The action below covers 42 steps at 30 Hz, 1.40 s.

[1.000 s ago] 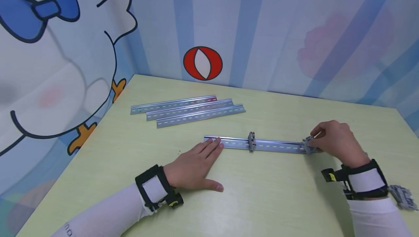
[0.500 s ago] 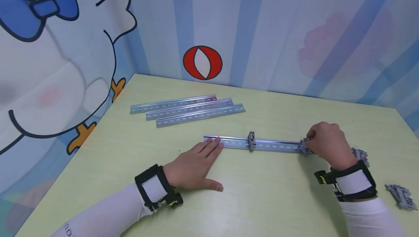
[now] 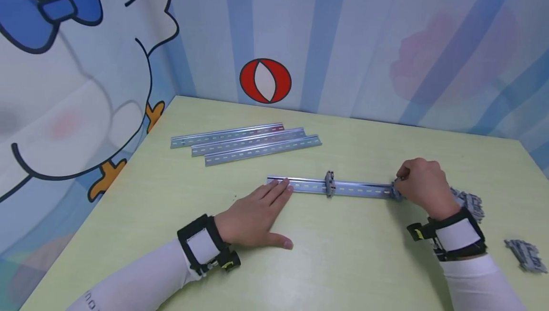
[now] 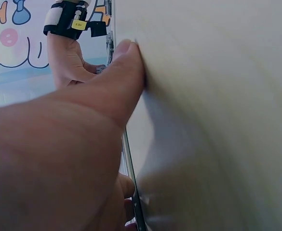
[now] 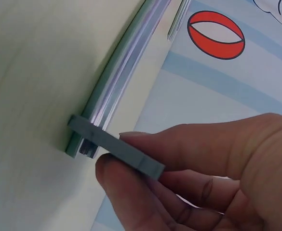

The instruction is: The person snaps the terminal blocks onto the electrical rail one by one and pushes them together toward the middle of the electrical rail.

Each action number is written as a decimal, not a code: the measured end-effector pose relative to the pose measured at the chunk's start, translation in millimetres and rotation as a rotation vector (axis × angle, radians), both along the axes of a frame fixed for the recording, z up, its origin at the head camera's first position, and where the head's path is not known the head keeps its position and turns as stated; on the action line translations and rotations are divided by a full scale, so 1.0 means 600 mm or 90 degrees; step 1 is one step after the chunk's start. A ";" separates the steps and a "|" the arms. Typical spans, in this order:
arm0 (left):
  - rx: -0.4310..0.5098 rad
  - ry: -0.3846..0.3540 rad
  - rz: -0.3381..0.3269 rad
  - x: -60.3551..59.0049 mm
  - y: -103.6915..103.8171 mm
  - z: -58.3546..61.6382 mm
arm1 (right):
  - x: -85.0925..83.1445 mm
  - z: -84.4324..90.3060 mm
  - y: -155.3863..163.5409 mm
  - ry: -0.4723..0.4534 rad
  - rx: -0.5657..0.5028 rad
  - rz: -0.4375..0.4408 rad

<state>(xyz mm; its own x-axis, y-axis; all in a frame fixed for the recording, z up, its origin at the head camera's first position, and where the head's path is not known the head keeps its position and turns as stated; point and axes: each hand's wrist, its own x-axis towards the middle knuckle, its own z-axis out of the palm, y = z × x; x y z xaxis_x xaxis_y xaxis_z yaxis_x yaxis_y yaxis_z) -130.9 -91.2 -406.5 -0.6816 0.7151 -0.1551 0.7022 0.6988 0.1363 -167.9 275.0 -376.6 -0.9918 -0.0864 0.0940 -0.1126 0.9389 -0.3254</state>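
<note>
My left hand (image 3: 255,215) lies flat, fingers straight, pressing the left end of a slotted metal DIN rail (image 3: 364,190) on the table. Partway along that rail a narrow grey terminal block (image 3: 330,184) stands across it. At the rail's right end my right hand (image 3: 424,184) pinches another grey terminal block (image 5: 116,147) between thumb and fingers. In the right wrist view this block crosses over the rail close to its cut end, its lower end at the rail's far edge. The left wrist view shows mostly my left thumb (image 4: 124,72) along the tabletop.
Three more DIN rails (image 3: 261,148) lie side by side farther back on the table. A cluster of grey terminal blocks (image 3: 472,204) sits just right of my right hand, partly hidden by it. Another group of blocks (image 3: 526,255) lies near the right edge. A printed wall (image 3: 343,39) stands behind.
My right hand has shifted left with the terminal block, bringing it over the rail's end. The cluster of blocks behind that wrist has come into view. My left hand stays put.
</note>
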 end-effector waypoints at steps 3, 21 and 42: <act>0.000 0.002 0.001 -0.002 -0.001 0.001 | -0.003 0.001 -0.001 -0.006 -0.004 -0.005; -0.003 0.005 0.007 0.000 -0.001 -0.007 | -0.004 0.035 0.071 -0.330 -0.169 0.070; 0.006 -0.003 0.005 0.002 -0.003 -0.001 | -0.006 0.024 0.071 -0.350 -0.292 0.057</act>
